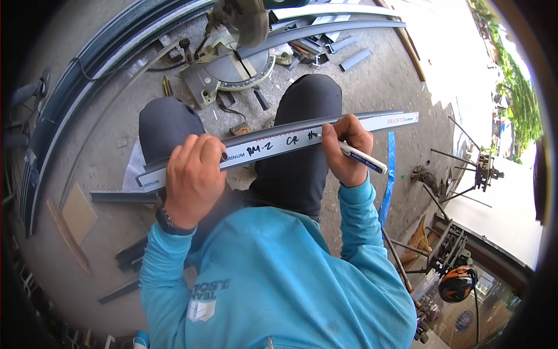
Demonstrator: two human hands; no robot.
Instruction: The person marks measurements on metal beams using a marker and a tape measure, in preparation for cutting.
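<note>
A long aluminum profile (pixel 372 123) lies across my raised knees, its white protective film facing up and printed with brand lettering. Handwritten black marks reading "RM-2 CR" and a further stroke stand on the film. My left hand (pixel 195 177) is closed around the profile's left part; a small dark round end, perhaps a pen cap, shows by its fingers. In my right hand (pixel 347 150) is a white marker pen (pixel 363 157), pinched with its tip at the film just after the last mark. Part of that hand rests against the profile.
Ahead on the concrete floor stands a miter saw (pixel 232 70). Aluminum offcuts (pixel 354 59) lie to its right, and long dark profiles (pixel 87 75) curve along the left. A blue strip (pixel 387 180) lies right of my knee. A helmet (pixel 458 285) sits at lower right.
</note>
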